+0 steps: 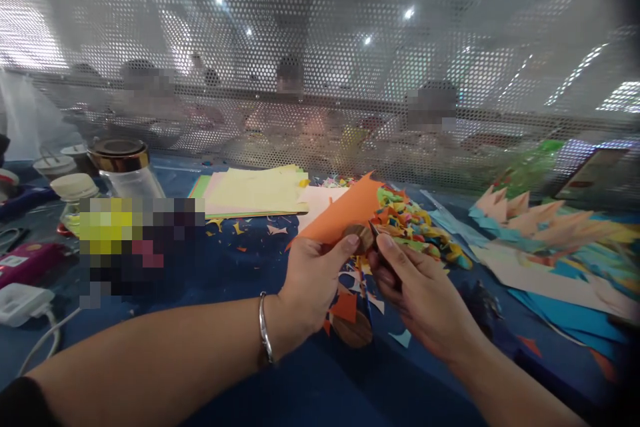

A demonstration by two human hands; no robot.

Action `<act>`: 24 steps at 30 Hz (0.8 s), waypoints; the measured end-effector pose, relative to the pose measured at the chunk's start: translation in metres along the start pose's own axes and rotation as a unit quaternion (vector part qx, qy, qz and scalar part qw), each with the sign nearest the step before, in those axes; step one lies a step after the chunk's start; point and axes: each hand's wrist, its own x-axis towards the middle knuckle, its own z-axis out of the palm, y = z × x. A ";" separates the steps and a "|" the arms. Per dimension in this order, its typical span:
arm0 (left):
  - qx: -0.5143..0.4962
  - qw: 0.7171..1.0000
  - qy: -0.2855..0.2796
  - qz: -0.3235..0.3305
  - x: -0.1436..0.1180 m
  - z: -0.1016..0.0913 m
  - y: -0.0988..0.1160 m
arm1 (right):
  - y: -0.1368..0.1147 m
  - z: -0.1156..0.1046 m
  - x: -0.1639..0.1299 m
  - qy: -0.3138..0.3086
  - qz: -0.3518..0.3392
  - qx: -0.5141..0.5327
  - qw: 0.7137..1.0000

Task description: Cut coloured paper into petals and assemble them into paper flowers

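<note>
A perforated metal screen runs across the far side of a blue table, and blurred people sit behind it. Near the middle, the left hand pinches the near edge of an orange paper sheet between thumb and fingers, the sheet rising away from the hand toward the far right. The right hand is closed around a dark tool whose rounded brown end meets the paper's lower edge just beside the left thumb; what kind of tool it is cannot be told. A metal bangle sits on the left wrist.

Just past the hands lies a heap of small coloured paper scraps, and loose scraps dot the table below them. A stack of pale yellow sheets lies farther left. On the right, cut sheets with jagged edges overlap blue paper.

At the far left stands a clear jar with a gold lid; its contents cannot be made out. Smaller jars with pale lids stand beside it. A patch near the jars is pixelated, and a white charger is cut off at the left edge.
</note>
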 end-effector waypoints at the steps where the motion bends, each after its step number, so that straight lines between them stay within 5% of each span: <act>1: 0.000 1.000 -0.001 0.000 0.000 0.000 0.000 | 0.000 -0.001 0.000 -0.002 0.001 -0.004 1.000; 24: 0.001 1.000 0.005 -0.018 0.006 -0.003 0.001 | 0.002 -0.008 0.004 -0.013 0.014 -0.011 1.000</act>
